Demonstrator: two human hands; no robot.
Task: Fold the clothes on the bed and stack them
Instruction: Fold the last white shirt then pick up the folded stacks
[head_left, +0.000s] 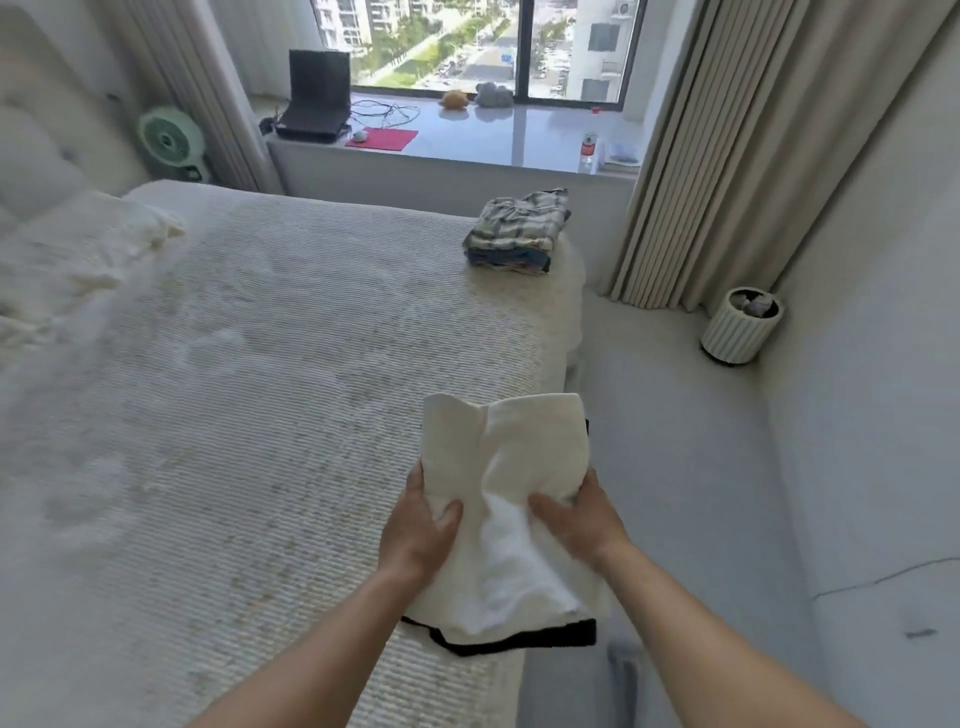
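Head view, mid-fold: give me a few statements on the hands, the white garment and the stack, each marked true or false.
1. Both hands grip the white garment. True: the left hand and right hand hold its two sides.
2. The stack of folded clothes sits on the floor. False: it sits on the bed, near the far corner by the curtain.
3. A plaid piece tops the stack. True.
4. A black garment lies on top of the white one. False: its black edge shows from underneath.
5. The white garment already rests on the stack. False: it is near the bed's edge, well apart from the stack.
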